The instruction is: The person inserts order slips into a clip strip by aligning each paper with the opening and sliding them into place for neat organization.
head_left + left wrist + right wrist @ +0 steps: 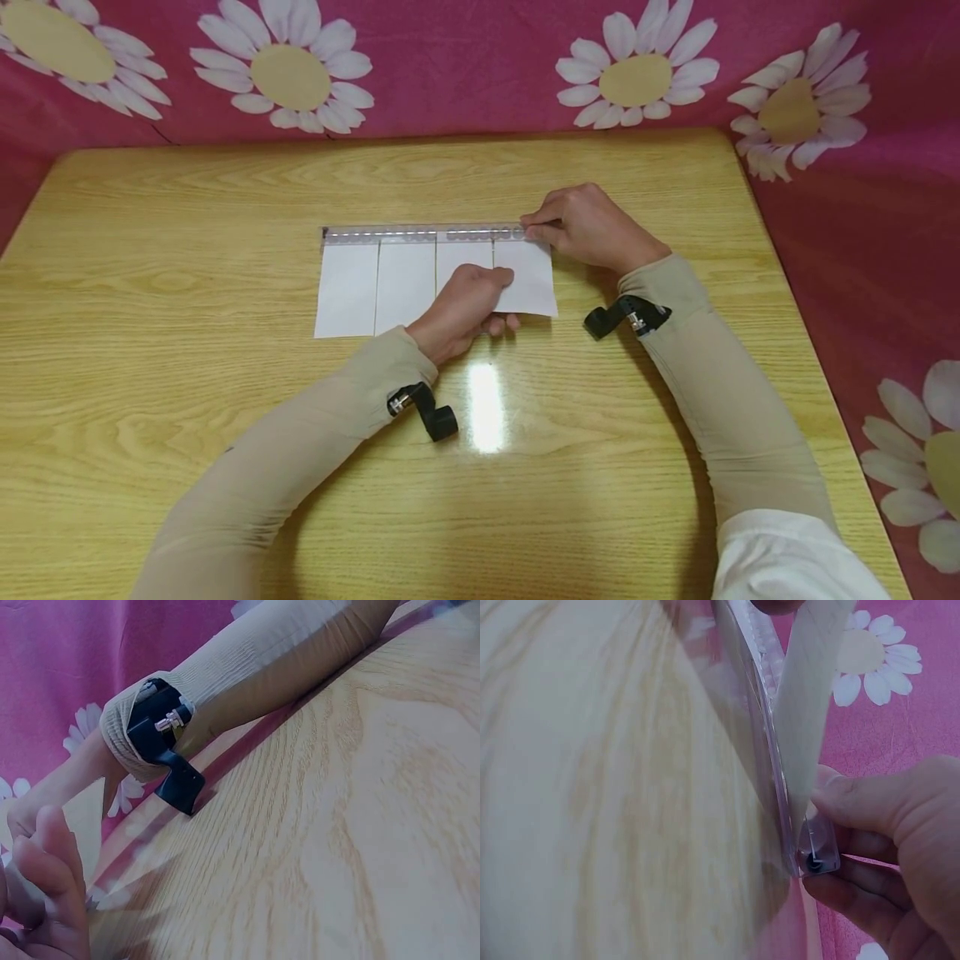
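Several white paper cards [348, 290] lie side by side in a row, their top edges along a clear plastic strip [405, 235]. My left hand [463, 307] pinches the lower part of the rightmost card [531, 271], thumb on top and fingers beneath. This card's lower edge is raised. At the strip's right end, my right hand [588, 225] pinches the strip between thumb and fingers. The right wrist view shows the transparent strip end [821, 855], with a black dot, between the fingers, and the card [806, 697] meeting it at an angle.
The wood-grain table [187, 250] extends around the cards, with a bright reflection in front of them. A pink cloth with daisies [465, 67] hangs behind and along the right side. Each sleeve carries a black wrist mount [626, 317].
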`<act>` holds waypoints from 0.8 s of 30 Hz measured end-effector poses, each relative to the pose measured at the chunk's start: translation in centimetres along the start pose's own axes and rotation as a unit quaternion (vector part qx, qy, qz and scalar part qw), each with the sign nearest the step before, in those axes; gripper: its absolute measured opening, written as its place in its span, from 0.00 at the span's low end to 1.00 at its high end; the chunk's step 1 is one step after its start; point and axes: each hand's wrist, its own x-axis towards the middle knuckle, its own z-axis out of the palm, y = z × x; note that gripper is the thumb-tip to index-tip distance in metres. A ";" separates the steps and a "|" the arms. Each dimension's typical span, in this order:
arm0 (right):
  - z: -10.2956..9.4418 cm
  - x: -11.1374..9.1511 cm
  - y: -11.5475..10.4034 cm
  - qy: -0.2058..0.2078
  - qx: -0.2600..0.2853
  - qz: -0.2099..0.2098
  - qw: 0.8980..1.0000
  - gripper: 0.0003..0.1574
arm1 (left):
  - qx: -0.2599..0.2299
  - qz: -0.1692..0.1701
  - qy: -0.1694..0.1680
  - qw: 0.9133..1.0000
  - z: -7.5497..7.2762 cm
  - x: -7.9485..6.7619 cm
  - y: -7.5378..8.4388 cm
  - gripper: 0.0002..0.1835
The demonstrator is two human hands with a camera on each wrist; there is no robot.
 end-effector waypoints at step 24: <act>0.1 0.1 0.0 0.006 -0.002 0.000 1.000 0.16 | -0.050 0.003 0.013 0.999 0.6 0.2 -0.5 0.20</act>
